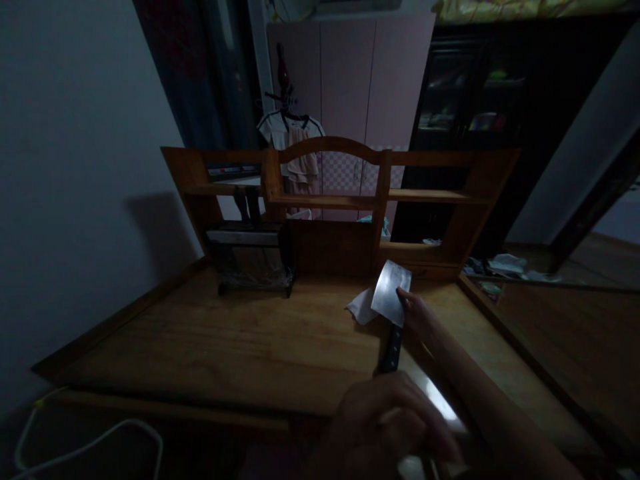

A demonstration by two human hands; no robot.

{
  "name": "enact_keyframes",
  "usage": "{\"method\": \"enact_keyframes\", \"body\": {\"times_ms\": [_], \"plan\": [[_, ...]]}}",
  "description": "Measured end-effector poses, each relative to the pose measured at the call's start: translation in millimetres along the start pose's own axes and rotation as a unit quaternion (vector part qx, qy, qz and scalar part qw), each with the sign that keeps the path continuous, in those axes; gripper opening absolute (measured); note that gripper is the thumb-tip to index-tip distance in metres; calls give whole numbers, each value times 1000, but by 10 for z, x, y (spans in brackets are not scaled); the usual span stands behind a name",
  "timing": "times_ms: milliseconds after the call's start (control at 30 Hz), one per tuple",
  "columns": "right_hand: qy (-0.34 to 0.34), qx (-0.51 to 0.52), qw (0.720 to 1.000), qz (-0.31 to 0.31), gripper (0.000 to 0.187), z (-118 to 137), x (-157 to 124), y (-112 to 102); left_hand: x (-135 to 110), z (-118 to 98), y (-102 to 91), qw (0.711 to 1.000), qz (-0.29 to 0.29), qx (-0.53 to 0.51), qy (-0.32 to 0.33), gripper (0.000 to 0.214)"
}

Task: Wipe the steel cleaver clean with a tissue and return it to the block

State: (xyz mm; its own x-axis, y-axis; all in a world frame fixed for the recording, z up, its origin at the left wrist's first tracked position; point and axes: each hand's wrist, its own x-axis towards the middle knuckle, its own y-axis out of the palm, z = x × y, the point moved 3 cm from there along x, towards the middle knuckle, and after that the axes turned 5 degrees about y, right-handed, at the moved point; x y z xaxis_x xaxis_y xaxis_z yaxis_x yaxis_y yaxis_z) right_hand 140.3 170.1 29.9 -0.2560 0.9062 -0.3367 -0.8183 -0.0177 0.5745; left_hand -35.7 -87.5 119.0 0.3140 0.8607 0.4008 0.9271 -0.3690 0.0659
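A cleaver (387, 288) with a broad metal blade and a black riveted handle is held above the wooden desk. My right hand (414, 312) grips the blade by its right edge, the thumb lying on its face. In the foreground, my left hand (387, 417) is blurred, its fingers curled near the handle's lower end. Whether it touches the handle, or what lies within it, I cannot make out. A crumpled white cloth or tissue (361, 308) rests on the desk, partly hidden behind the blade.
A black knife holder (250, 235) with two dark handles upright stands at the back left of the desk (225, 347). Wooden shelving (327, 200) rises along the rear edge. A bright reflection lies beneath my right forearm. A white cable (135, 423) hangs at lower left.
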Motion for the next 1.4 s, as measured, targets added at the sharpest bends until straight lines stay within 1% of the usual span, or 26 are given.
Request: {"method": "enact_keyframes", "body": {"times_ms": [33, 67, 133, 200, 233, 333, 400, 467, 533, 600, 667, 733, 800, 833, 900, 933, 967, 1000, 1033, 1067, 1100, 1133, 1200, 1233, 1300, 1400], "plan": [[1, 7, 1000, 0, 14, -1, -20, 31, 76, 17, -93, 1000, -10, 6, 1, 40], [1, 16, 1000, 0, 13, -1, -45, 74, 123, 52, -213, 999, -42, 27, 0, 38], [-7, 40, 999, -2, 12, 0, -104, 196, 139, 190, -487, 989, -129, 66, -35, 33], [-25, 73, 997, -7, 12, 1, -169, 364, 99, 369, -739, 973, -219, 44, -60, 23], [-36, 92, 995, -10, 13, -3, -202, 464, 84, 460, -828, 966, -251, 5, -67, 30], [-65, 150, 986, -16, 19, -46, -290, 823, 126, 656, -901, 955, -266, -91, -91, 71], [-87, 186, 979, -16, 21, -102, -341, 1096, 212, 660, -856, 949, -283, -117, -73, 72], [-101, 212, 972, -5, 21, -174, -392, 1383, 300, 557, -822, 932, -341, -120, -20, 53], [-106, 229, 968, 17, 21, -243, -453, 1666, 354, 381, -853, 893, -435, -108, 39, 34], [-105, 238, 964, 49, 19, -293, -526, 1925, 397, 157, -958, 856, -502, -86, 91, 28], [-92, 244, 958, 122, 18, -337, -603, 2163, 464, -108, -1143, 843, -516, -59, 141, 32], [-68, 219, 954, 192, 20, -413, -674, 2342, 551, -419, -1411, 830, -518, -29, 203, 30], [-45, 156, 958, 237, 27, -542, -728, 2424, 687, -780, -1722, 838, -486, 21, 246, 28], [-34, 109, 957, 265, 34, -623, -750, 2428, 774, -985, -1882, 847, -456, 58, 267, 26], [7, -8, 958, 288, 43, -796, -767, 2330, 966, -1431, -2199, 858, -391, 142, 301, 25], [25, -70, 954, 290, 43, -862, -759, 2230, 1071, -1662, -2349, 864, -350, 184, 312, 25], [21, -126, 950, 284, 42, -888, -738, 2098, 1172, -1893, -2494, 863, -317, 221, 326, 24], [5, -181, 949, 258, 43, -874, -698, 1936, 1263, -2124, -2633, 851, -297, 252, 351, 25], [-39, -240, 945, 217, 44, -813, -644, 1752, 1350, -2339, -2764, 838, -285, 279, 371, 25], [-103, -306, 930, 177, 44, -712, -586, 1564, 1440, -2529, -2885, 834, -267, 299, 379, 25], [-184, -370, 902, 125, 44, -578, -526, 1374, 1530, -2690, -2992, 833, -248, 324, 374, 26], [-245, -434, 863, 78, 43, -445, -463, 1192, 1618, -2821, -3088, 834, -226, 348, 363, 28], [-325, -537, 779, 3, 41, -209, -334, 875, 1779, -2985, -3245, 838, -179, 406, 318, 29], [-341, -572, 746, -20, 41, -122, -270, 746, 1847, -3026, -3309, 843, -156, 426, 290, 30], [-342, -585, 734, -40, 42, -23, -156, 545, 1952, -3054, -3408, 860, -116, 436, 239, 30], [-346, -600, 721, -38, 44, -47, -52, 396, 2026, -3056, -3466, 876, -99, 433, 186, 25]]}}
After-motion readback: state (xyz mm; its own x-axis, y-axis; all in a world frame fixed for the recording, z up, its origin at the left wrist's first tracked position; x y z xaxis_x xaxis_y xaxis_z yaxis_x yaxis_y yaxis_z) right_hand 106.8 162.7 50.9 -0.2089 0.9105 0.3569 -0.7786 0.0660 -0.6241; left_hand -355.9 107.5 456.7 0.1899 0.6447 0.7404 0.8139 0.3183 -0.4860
